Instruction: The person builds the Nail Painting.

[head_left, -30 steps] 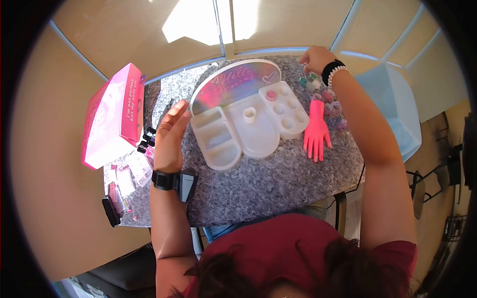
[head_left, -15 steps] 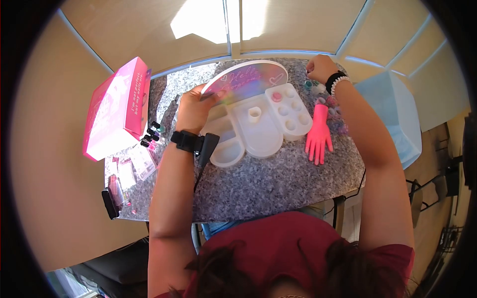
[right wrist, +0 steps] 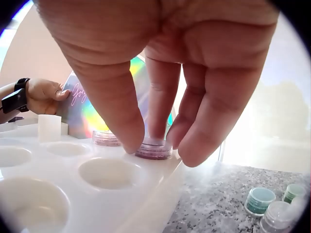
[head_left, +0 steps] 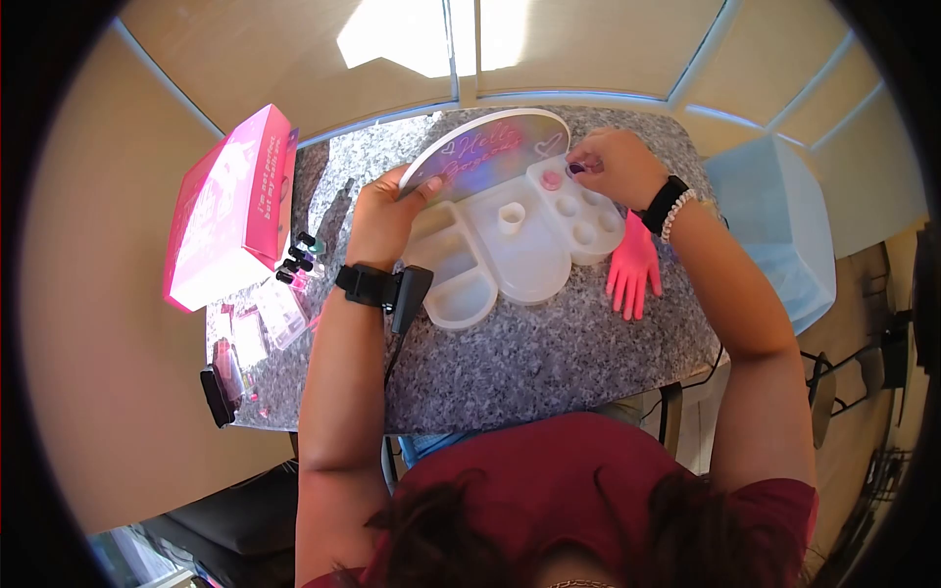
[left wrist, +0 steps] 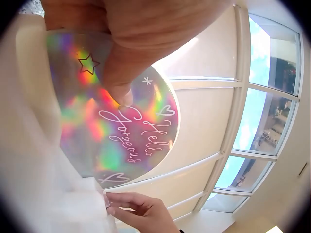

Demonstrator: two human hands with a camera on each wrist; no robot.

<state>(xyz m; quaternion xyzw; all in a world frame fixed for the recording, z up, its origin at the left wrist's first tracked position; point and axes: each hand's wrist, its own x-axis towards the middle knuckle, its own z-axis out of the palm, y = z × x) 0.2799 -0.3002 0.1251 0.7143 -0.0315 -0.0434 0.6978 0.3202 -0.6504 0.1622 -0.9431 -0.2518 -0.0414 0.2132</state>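
The left hand (head_left: 383, 218) grips the left edge of the shiny "Hello Gorgeous" panel (head_left: 490, 152), its thumb across the front, as the left wrist view also shows. At the back right corner of the white tray (head_left: 524, 263), the right hand (head_left: 622, 169) pinches a small round jar of purple-pink stuff (right wrist: 154, 149) between its fingertips. In the right wrist view that jar is at the corner well; whether it is seated cannot be told. A pink jar (head_left: 551, 180) sits in the well beside it. Other round wells of the tray hold nothing.
A pink box (head_left: 221, 216) stands at the left, with small black-capped bottles (head_left: 299, 260) and clear packets (head_left: 279, 312) by it. A pink model hand (head_left: 635, 269) lies right of the tray. Green and clear jars (right wrist: 260, 200) stand beyond; a light blue bin (head_left: 774, 225) is at the right.
The left hand has moved right and taken hold of the panel's edge. From the jars at the table's back right, the right hand has come to the tray with a jar.
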